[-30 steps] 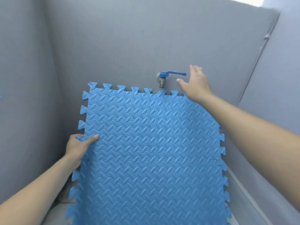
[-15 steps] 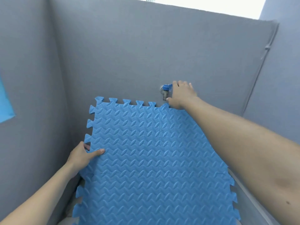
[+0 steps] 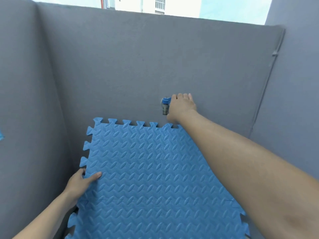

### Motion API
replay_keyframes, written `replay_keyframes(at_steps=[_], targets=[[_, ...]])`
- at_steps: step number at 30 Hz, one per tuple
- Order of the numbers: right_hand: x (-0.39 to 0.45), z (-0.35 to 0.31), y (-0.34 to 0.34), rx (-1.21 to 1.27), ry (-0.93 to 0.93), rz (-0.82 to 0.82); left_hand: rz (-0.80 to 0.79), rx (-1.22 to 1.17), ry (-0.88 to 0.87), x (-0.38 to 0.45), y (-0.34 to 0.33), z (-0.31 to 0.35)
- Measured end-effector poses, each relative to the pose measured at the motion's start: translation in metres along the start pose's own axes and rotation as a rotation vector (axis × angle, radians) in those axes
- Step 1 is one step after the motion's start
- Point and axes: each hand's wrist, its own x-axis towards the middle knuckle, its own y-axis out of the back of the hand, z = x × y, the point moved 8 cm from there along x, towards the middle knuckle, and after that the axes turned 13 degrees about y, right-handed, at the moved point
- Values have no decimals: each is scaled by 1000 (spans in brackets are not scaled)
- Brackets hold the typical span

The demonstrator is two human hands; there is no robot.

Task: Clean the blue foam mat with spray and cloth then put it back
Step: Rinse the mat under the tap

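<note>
two hands are in view, and we have each on a different thing. our left hand (image 3: 80, 184) grips the left edge of the blue foam mat (image 3: 155, 183): the thumb lies flat across the textured top and the fingers tuck round behind the toothed border. the mat stands tilted in front of us, its upper edge leaning against the grey wall (image 3: 138, 66) and its lower part running out of view at the bottom. a seam down the middle shows it is made of joined tiles. our right hand (image 3: 181, 107) reaches over the mat's top right corner to the tap (image 3: 165, 106) on the wall, just above the mat. the fingers wrap over the tap's blue handle, hiding most of it, and only the blue hub and the metal spout show. beyond the wall top we see a white building (image 3: 155, 5) and sky.
</note>
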Motion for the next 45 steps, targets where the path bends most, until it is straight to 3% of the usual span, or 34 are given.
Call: replay_keyframes(at_steps=[17,20,23,25,29,31,36,42,45], targets=[[-9,-6,0,44,-9,50,-24,-54,-96,11,-3,2],[-25,-7,-6,242,40,144,-17,-12,-81,17,-3,3],[-69,-3,-33,431,36,358,-38,107,-71,17,-3,8],[-109,7,-82,563,-73,399,-50,172,3,20,0,7],[-177,38,-204,598,-261,69,-86,114,92,21,-3,4],[-201,60,-232,589,-331,21,-91,13,59,15,-13,6],[-220,93,-249,632,-489,87,-86,-88,24,3,-53,13],[-205,116,-259,668,-867,272,-102,-130,-38,-4,-69,7],[-152,82,-248,676,-868,299,-116,-159,-98,-4,-66,7]])
